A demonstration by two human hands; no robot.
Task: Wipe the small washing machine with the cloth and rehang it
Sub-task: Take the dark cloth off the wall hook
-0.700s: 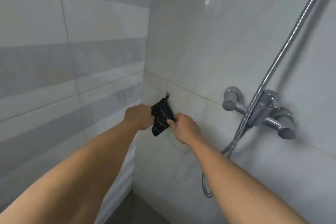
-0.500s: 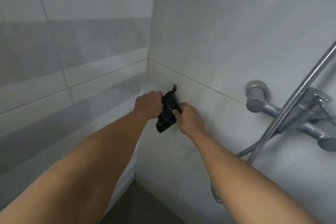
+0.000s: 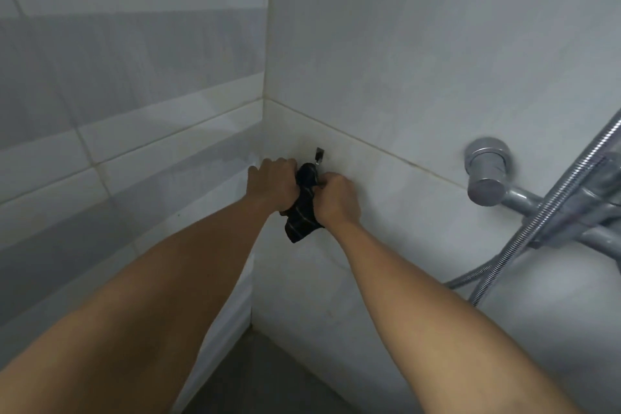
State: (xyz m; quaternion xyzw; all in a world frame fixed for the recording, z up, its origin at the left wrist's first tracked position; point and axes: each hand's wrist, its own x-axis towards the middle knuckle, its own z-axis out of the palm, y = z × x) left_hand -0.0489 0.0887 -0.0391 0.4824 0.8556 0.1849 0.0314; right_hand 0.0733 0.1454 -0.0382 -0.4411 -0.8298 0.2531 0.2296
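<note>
A small dark cloth with thin pale stripes hangs bunched between both hands, near the corner of a tiled bathroom. My left hand grips its upper left part. My right hand pinches its upper right edge. Just above the cloth's top, a small metal hook sticks out of the wall; whether the cloth is caught on it I cannot tell. The washing machine is not in view.
A chrome shower mixer juts from the right wall, with a ribbed metal hose running diagonally past it and looping down. Grey and white tiled walls meet in a corner. A dark floor lies below.
Both hands have closed in on each other and bunched the cloth tighter just under the hook. The view has shifted, so the shower mixer sits further right.
</note>
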